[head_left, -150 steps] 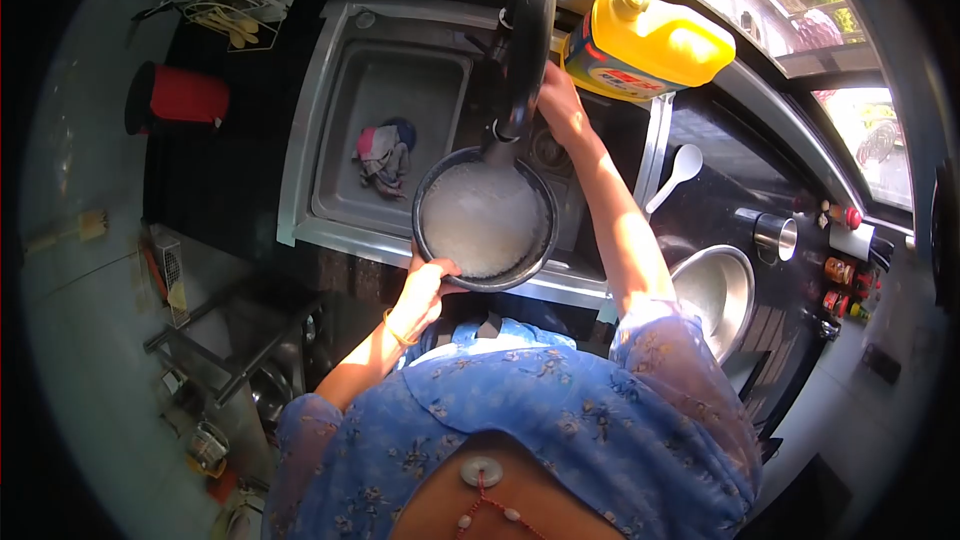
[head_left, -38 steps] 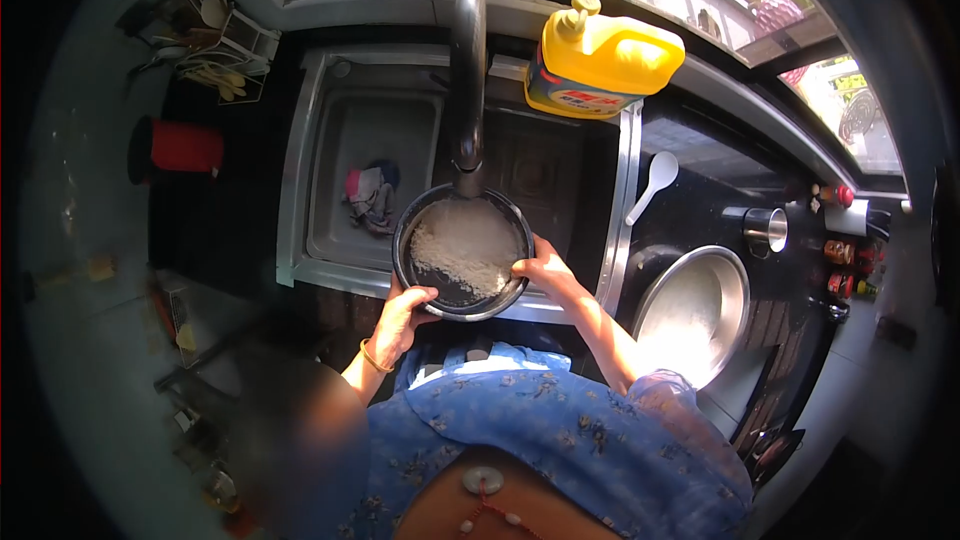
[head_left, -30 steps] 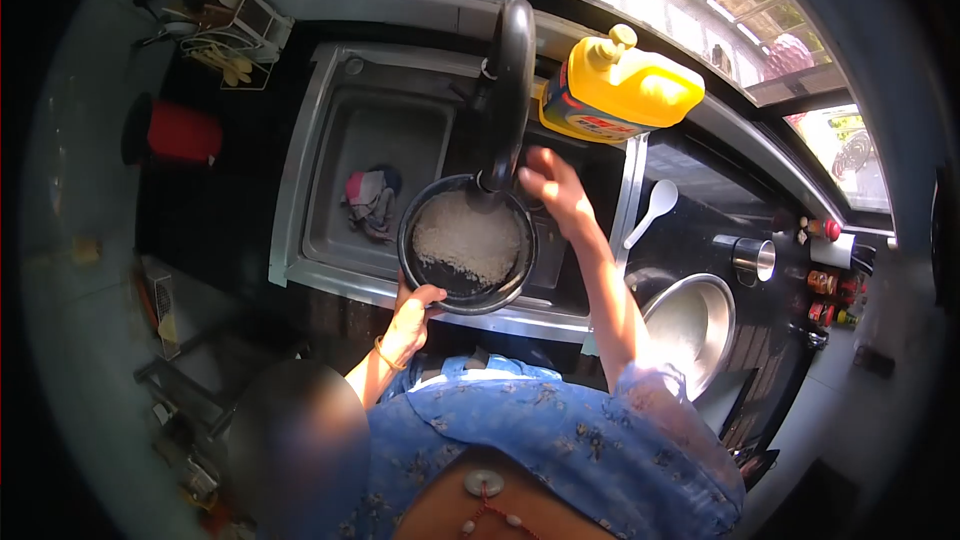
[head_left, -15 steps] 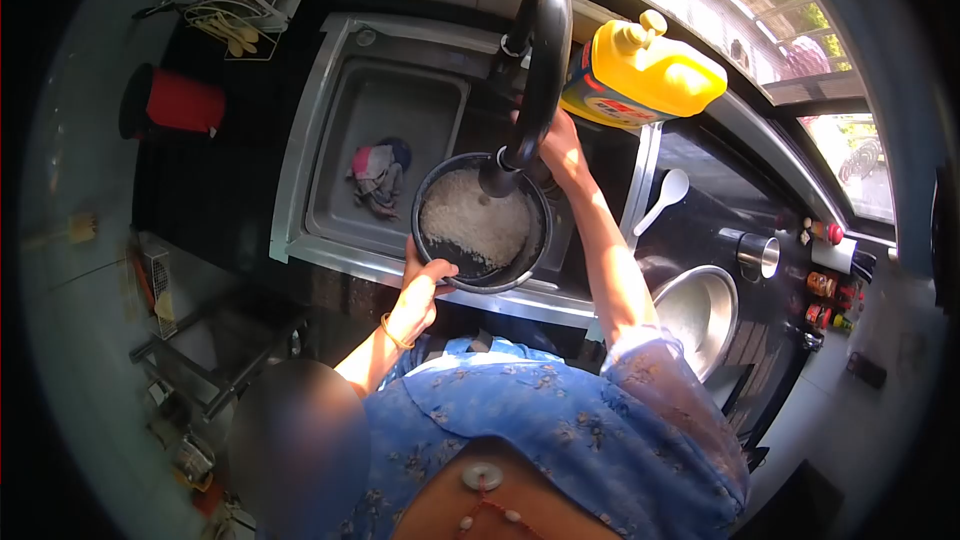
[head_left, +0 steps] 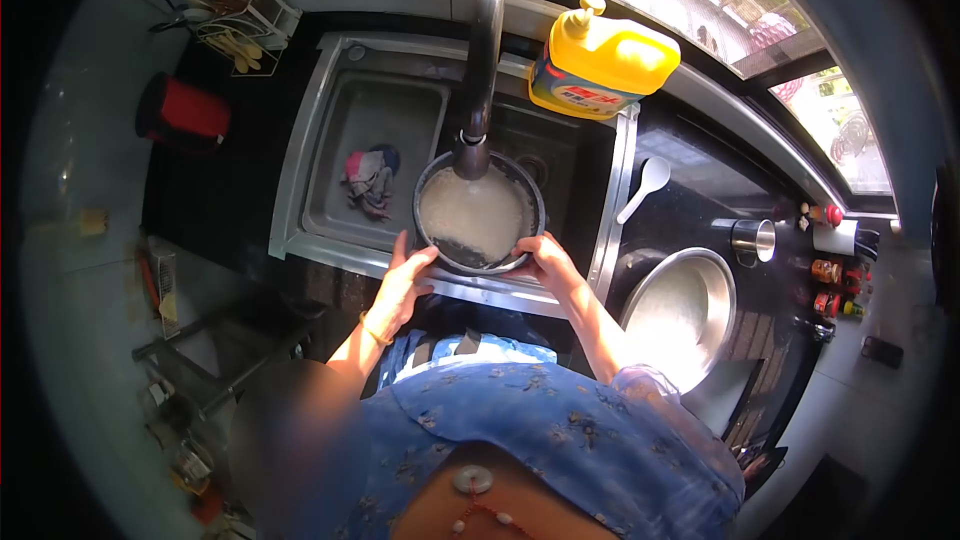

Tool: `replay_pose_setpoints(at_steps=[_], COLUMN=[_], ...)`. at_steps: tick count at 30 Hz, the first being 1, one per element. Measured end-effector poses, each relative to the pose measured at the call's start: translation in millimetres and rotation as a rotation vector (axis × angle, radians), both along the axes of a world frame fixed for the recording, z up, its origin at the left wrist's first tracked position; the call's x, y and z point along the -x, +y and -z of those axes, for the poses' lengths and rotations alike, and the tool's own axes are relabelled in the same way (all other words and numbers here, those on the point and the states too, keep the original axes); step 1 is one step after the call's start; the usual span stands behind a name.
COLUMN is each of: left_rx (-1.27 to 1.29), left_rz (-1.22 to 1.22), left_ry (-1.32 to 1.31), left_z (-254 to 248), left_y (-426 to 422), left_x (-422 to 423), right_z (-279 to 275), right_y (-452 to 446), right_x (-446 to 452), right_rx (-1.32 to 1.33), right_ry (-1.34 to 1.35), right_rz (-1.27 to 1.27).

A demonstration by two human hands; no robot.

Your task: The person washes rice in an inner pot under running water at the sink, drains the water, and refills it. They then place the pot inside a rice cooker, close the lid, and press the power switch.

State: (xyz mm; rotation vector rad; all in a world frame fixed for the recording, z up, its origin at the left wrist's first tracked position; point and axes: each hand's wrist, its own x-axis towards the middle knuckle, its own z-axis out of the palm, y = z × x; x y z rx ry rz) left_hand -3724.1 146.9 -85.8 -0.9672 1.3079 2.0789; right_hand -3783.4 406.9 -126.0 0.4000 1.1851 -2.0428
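A dark round pot (head_left: pixel 430 238) sits beneath the black faucet (head_left: pixel 485 60), over the sink. Inside it, whitish rice (head_left: pixel 475 215) lies in cloudy water, with the faucet's spout above. My left hand (head_left: pixel 400 285) grips the near left side of the rim, thumb along the edge and some fingers stretched out. On the near right side, my right hand (head_left: pixel 548 265) is closed on the rim, its fingertips partly hidden by the pot.
A crumpled cloth (head_left: pixel 371 183) lies in the left sink basin (head_left: pixel 330 210). Behind the sink stands a yellow jug (head_left: pixel 615 55). To the right are a white rice paddle (head_left: pixel 645 188), a large metal basin (head_left: pixel 690 300) and a metal cup (head_left: pixel 752 241). A red container (head_left: pixel 187 112) stands left.
My right hand has come back from behind the faucet to the pot's near right rim. Cloudy water now covers much of the rice. My left hand still holds the pot.
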Motion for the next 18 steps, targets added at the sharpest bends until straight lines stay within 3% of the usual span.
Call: replay_pose_setpoints(at_steps=[6,10,14,16,18], left_rx=[0.074,0.010,0.068,-0.033,-0.069], left_rz=[-0.092,0.006,-0.185,-0.124,-0.116], left_ry=[-0.019,-0.063,0.107,0.340,0.437], left_z=[13,8,19,39,56], left_y=[-7,7,11,0,-7], left_x=[2,12,-6,-16,-17], right_z=[-4,-4,-16,0,-52], right_y=[-30,-25,-3,17,21], right_x=[-2,-10,-13,-14,-20], right_rx=[-0.052,-0.263,-0.293,-0.481,-1.123], right_ry=[-0.228,-0.083,-0.009,0.508,0.860], right_rz=[0.022,-0.156,-0.208,-0.307,-0.651])
